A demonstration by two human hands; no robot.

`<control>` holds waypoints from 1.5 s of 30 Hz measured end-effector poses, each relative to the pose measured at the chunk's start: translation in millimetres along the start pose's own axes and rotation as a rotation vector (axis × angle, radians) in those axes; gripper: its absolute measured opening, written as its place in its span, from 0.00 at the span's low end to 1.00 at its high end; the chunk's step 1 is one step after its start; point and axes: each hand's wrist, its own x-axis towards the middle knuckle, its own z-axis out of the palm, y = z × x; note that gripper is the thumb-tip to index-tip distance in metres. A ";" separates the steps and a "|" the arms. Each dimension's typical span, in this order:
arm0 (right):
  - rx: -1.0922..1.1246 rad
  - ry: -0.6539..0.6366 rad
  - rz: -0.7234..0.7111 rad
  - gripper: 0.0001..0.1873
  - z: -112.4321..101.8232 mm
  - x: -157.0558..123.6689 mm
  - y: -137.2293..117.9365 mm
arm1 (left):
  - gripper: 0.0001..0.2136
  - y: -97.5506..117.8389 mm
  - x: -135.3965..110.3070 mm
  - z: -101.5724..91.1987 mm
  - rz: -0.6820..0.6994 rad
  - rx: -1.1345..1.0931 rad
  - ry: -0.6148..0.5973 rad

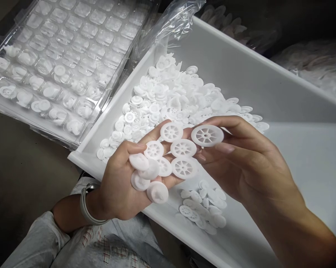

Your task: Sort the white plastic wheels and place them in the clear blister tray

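My left hand (pixel 119 186) lies palm up above the near side of a white bin (pixel 304 160). It cradles several small white plastic wheels (pixel 184 167), some showing spokes and others solid faces, and its thumb presses on the edge of one. Between the thumb and fingers of my right hand (pixel 254 163) is a white spoked wheel (pixel 207 136), held flat just right of the left fingertips. Below the hands, a small heap of similar white wheels (pixel 204 208) rests on the bin floor. The left fingers are partly hidden under the wheels they carry.
A large pile of small white plastic parts (pixel 176 93) fills the bin's far left corner. Left of it stands a clear compartment tray (pixel 73 48), its nearer cells holding white parts. Crumpled clear plastic (pixel 173 22) hangs over the bin's corner. Bagged parts (pixel 318 63) sit beyond the bin.
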 end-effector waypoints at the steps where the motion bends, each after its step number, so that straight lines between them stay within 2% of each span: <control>1: 0.000 0.002 -0.001 0.07 -0.2 -0.3 0.3 | 0.26 0.1 -0.3 0.1 0.001 0.000 -0.004; 8: 0.018 -0.027 -0.003 0.07 -1.0 -1.7 -0.4 | 0.26 -0.5 -1.3 1.5 0.002 -0.019 -0.015; 12: 0.028 -0.048 -0.022 0.06 -1.7 -2.0 -1.7 | 0.27 -2.2 -2.0 0.7 0.021 -0.046 -0.064; 38: -0.008 -0.086 -0.022 0.08 -7.0 -1.2 -0.1 | 0.29 -2.4 -3.9 5.9 0.031 0.024 0.020; 41: -0.153 0.006 -0.141 0.07 -2.9 -7.3 -5.6 | 0.28 -2.8 -3.3 4.4 0.039 0.031 0.019; 43: -0.371 0.064 -0.326 0.12 2.7 -13.2 -13.1 | 0.27 -3.7 -2.6 3.0 0.040 0.024 0.019; 45: -0.611 0.027 -0.474 0.18 8.8 -18.1 -21.1 | 0.26 -4.8 -1.9 1.7 0.036 0.024 0.009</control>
